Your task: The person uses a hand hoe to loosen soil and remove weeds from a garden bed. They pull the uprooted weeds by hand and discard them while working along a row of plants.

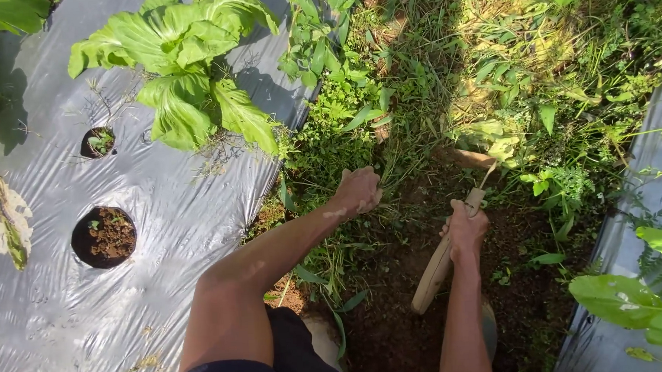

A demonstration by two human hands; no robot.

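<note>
The right hand (465, 231) has its fingers wrapped tight around the wooden handle (440, 263) of a digging tool, its blade end buried among weeds beyond the bare soil (419, 331). Just further out, the left hand (358, 191) fists a grass clump (378, 150), pulling it taut beside the silver mulch sheet's (61, 309) edge, where a leafy green plant (188, 66) stands at the far end.
</note>
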